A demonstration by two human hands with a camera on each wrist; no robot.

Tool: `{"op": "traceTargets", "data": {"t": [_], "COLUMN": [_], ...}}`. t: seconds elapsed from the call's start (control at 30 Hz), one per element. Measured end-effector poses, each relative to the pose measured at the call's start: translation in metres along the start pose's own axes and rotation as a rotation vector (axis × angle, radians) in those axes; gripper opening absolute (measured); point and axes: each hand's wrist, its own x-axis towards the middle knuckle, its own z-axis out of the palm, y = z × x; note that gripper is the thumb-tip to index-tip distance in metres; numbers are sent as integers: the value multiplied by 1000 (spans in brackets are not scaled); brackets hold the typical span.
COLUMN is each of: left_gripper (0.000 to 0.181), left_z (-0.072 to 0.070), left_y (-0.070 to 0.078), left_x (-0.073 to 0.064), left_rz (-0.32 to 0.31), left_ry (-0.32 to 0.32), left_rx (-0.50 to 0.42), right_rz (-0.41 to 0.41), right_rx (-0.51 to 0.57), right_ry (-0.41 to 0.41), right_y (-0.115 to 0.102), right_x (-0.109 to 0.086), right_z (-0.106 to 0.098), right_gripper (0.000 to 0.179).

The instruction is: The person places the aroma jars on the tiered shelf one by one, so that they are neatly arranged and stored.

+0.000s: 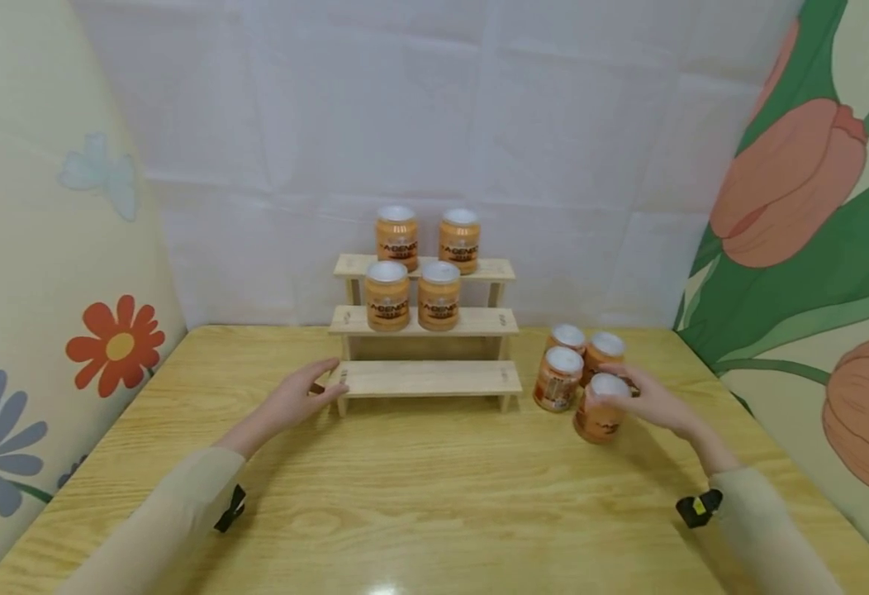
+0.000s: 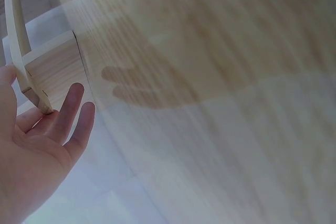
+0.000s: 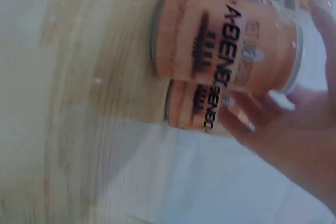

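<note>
A three-tier wooden display rack [image 1: 423, 380] stands on the table. My left hand [image 1: 304, 398] holds the left end of its lowest board, with the thumb at the front edge and fingertips toward the back. The left wrist view shows that hand [image 2: 44, 150] around the board's end [image 2: 37, 95], its outer fingers fairly straight. At the right, my right hand [image 1: 650, 399] grips an orange can [image 1: 598, 417] with a silver lid, nearest of a small group. Close up, the held can [image 3: 226, 40] shows dark lettering; the fingers [image 3: 247, 111] are partly hidden behind it.
Two orange cans stand on the top tier, including a left one [image 1: 397, 240], and two on the middle tier, including a right one [image 1: 439, 297]. Beside the held can are three more, including a front-left can [image 1: 557, 382]. A white cloth [image 1: 315, 107] hangs behind the table [image 1: 405, 496].
</note>
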Motion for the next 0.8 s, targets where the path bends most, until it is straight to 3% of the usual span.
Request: {"op": "traceTargets", "data": {"t": [0.1, 0.33, 0.6, 0.8], "left_gripper": [66, 65, 67, 68], "left_z": [2, 3, 2, 0], "left_y": [-1, -3, -3, -2], "left_x": [-1, -1, 0, 1], "left_rz": [10, 8, 6, 1], "left_ry": [-1, 14, 8, 4], "left_rx": [5, -15, -3, 6], "right_rz": [51, 69, 100, 143], "right_rx": [35, -59, 64, 95], "right_ry": [-38, 60, -17, 44], "right_y": [2, -1, 4, -2], "right_x": [-4, 5, -6, -6], "right_z": [-2, 8, 6, 16], "right_gripper": [61, 61, 68, 64]}}
